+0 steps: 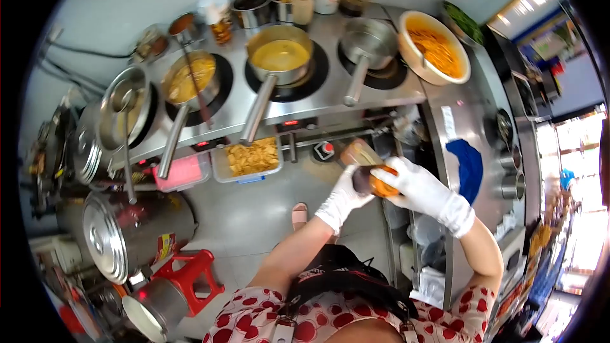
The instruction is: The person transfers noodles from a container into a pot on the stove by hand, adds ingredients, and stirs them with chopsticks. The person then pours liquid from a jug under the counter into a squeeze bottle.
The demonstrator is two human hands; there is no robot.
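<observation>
My left hand point(348, 196), in a white glove, is closed around the dark end of a small bottle or jar point(363, 180). From the other side my right hand point(416, 185), gloved too, grips its orange-brown end. Both hands hold it above the floor, in front of the counter. Beyond them on the cooktop point(229, 98) stand a pan of yellow liquid point(279, 55), an empty-looking steel pan point(368, 44) and a pan with yellowish food point(190, 80). What the orange end is, a lid or contents, is too blurred to tell.
A white bowl of shredded orange food point(434, 47) stands at the back right, a blue cloth point(467, 168) on the right counter. Below the cooktop are a tub of yellow pieces point(253, 157) and a pink tub point(180, 171). A large pot point(136, 232) and red stool point(194, 279) are at left.
</observation>
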